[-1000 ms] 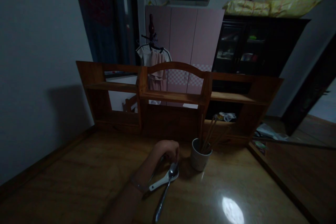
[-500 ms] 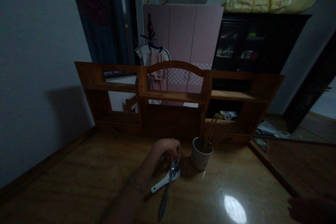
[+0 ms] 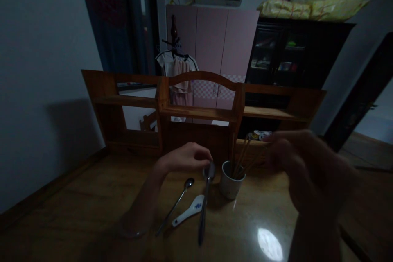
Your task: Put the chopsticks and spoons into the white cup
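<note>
My left hand (image 3: 190,156) pinches a metal spoon (image 3: 205,204) by its bowl end, with the long handle hanging down toward me. Below it on the desk lies a white ceramic spoon (image 3: 188,211) with a small blue pattern. Another metal spoon (image 3: 176,204), long and thin, rests left of the white one. Just right of my left hand stands a pale cup (image 3: 231,186) with several thin wooden sticks (image 3: 242,157) in it. My right hand (image 3: 307,168), smeared by motion, is raised right of the cup; its fingers are too blurred to read.
A wooden shelf unit (image 3: 199,112) runs along the back of the desk (image 3: 129,188). A wall (image 3: 46,131) closes off the left side. Small items (image 3: 259,135) sit on the right shelf, and a bright light reflection falls on the desk at front right.
My left hand has lifted the metal spoon off the white spoon, uncovering the other metal spoon. My right hand has come up from the lower right edge toward the cup.
</note>
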